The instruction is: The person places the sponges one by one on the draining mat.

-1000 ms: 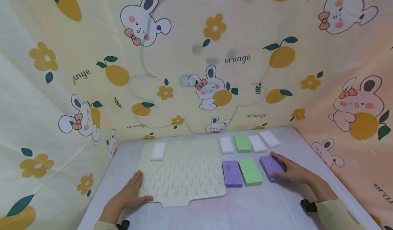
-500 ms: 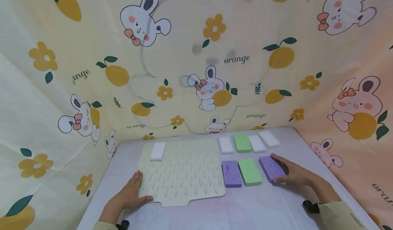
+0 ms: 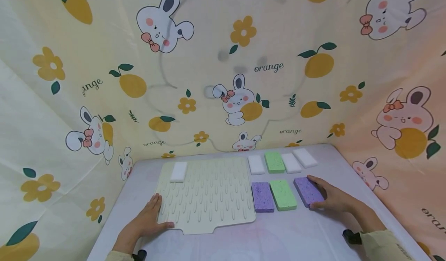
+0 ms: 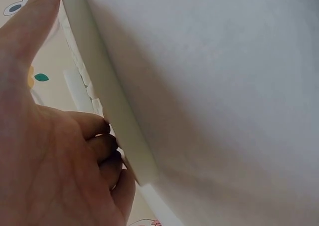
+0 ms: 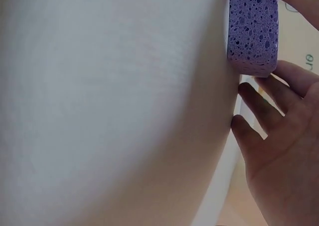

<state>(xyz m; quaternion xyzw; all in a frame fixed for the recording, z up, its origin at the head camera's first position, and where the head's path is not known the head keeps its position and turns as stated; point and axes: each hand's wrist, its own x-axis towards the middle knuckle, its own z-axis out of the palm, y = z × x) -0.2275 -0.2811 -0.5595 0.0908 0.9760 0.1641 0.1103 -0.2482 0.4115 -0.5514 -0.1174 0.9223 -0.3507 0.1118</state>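
The word "orange" is printed in several places on the rabbit-patterned backdrop cloth (image 3: pixel 223 59).

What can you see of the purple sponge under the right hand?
The purple sponge is a flat rectangular block with a pitted, porous surface, lying flat on the table at the right end of the near row, beside a green sponge with a gap between. The right hand touches its right side, thumb at the near corner and fingers at the far end. The right wrist view shows its thick, holed side wall.
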